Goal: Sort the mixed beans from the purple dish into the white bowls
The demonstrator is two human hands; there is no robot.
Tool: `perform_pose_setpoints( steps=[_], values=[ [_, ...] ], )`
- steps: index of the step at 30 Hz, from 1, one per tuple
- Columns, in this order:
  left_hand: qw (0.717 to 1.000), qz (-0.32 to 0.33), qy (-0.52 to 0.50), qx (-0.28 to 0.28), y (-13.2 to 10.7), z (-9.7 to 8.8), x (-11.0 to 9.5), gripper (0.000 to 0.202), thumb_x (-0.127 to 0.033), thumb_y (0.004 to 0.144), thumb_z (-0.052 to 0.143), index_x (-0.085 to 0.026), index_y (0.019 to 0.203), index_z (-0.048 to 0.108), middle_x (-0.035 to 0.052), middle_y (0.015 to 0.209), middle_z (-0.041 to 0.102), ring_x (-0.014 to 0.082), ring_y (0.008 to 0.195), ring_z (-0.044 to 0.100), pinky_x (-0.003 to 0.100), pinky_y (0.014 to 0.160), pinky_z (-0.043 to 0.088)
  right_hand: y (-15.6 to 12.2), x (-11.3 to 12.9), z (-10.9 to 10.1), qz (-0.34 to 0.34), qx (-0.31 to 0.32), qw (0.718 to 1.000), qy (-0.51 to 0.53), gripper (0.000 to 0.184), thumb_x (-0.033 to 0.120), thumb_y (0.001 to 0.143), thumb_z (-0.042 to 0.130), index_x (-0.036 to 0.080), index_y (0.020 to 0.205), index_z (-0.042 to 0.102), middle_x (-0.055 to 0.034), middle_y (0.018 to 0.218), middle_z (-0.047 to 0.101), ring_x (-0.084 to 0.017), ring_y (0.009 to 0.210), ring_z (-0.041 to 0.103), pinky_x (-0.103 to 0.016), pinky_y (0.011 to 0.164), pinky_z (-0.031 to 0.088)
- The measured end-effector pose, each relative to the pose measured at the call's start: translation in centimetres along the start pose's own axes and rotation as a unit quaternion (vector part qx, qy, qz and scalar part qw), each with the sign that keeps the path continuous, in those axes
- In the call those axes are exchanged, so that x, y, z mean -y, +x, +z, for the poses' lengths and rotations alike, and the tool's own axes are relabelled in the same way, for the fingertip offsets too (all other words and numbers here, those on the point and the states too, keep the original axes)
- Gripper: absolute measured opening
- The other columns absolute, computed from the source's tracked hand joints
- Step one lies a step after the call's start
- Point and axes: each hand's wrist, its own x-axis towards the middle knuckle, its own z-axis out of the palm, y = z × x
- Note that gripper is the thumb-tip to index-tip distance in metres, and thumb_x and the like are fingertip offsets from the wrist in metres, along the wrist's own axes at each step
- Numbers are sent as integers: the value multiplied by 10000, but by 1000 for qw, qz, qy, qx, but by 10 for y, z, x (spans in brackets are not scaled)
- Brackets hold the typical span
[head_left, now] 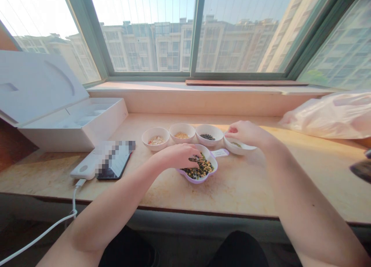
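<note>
I'm working my left hand down into a mound of mixed beans on a lilac-rimmed white plate, near the middle of the marble windowsill. The fingers are curled, but I can't tell whether they're gripping any beans. My right hand is curving, half closed, over the rim of a shallow white bowl, and I can't see anything held. Three small white bowls are sitting just behind. I'm judging this as picking through the mix; lifting anything out calls for clearing the plate's rim.
</note>
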Motion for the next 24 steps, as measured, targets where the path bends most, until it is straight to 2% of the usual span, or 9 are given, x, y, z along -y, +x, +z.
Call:
perform_pose_setpoints(
  steps=[2,4,9,12,17,24],
  values=[
    [1000,12,-9,16,1,1,-2,75,-242,911,709,-190,913,763,60,1030,722,215,1007,690,310,945,524,4,-15,-1,30,58,998,-24,208,399,766,685,218,672,728,-61,697,724,-229,676,660,-303,572,424],
    [1000,14,-8,19,2,1,-5,63,-209,899,715,-185,861,758,58,1000,722,220,1000,684,311,946,519,7,-24,-1,39,79,996,-21,183,400,724,713,232,655,738,-39,631,689,-229,642,652,-304,562,435],
    [999,10,-10,32,3,-1,-8,167,-103,887,654,-192,941,785,51,1005,746,204,968,684,304,920,524,8,-24,0,79,104,991,-12,116,353,703,725,245,687,762,-23,697,701,-237,716,666,-312,614,468],
    [999,10,-16,34,4,-1,-7,276,-32,875,588,-194,971,791,43,1008,770,193,966,690,292,899,523,6,-20,-1,84,126,988,-13,156,357,757,689,233,675,736,-31,733,706,-230,736,662,-301,596,451],
    [999,-2,-21,36,5,0,-5,320,6,860,561,-191,949,797,35,1033,796,195,974,708,277,879,513,3,-13,-3,84,128,988,-21,286,429,851,632,215,678,710,-50,733,708,-234,749,674,-305,605,445],
    [998,-21,-12,50,5,0,-3,329,-40,886,563,-212,1038,799,32,1132,788,179,1023,701,244,899,511,5,-11,-1,80,104,991,-28,260,434,842,658,207,776,766,-81,841,767,-266,804,703,-316,619,444]
  ],
)
